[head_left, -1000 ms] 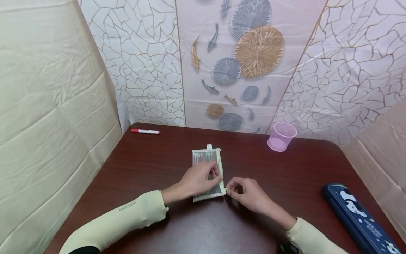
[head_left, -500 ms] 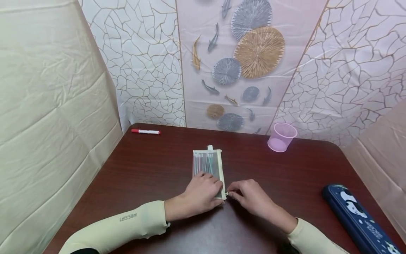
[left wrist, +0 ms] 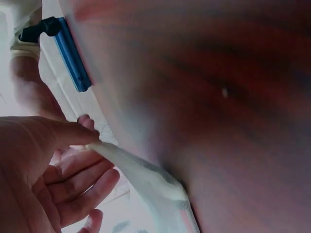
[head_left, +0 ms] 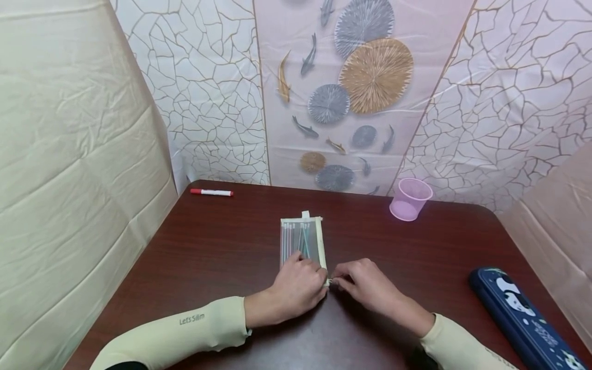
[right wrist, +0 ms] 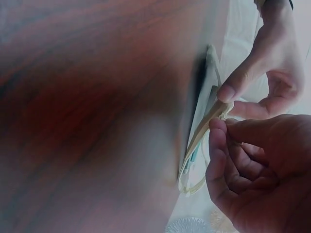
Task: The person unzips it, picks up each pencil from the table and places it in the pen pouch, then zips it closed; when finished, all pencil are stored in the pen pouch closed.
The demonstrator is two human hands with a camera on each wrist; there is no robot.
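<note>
A see-through zip pouch with cream edging lies in the middle of the table, several thin pink and teal sticks showing inside it. My left hand covers its near end; in the left wrist view the thumb and fingers pinch the pouch's corner. At that same corner my right hand pinches the small zipper pull between thumb and index finger. The two hands are close together, fingertips almost meeting in the right wrist view. The near left part of the pouch is hidden under my left hand.
A red and white marker lies at the table's far left. Toward the back right stands a pink mesh cup. A dark blue panda pencil case rests along the right side of the brown table. Patterned cloth hangs behind.
My left hand has come down from the pouch's middle to its near corner and now grips it there, uncovering the sticks. My right hand stays at the zipper pull.
</note>
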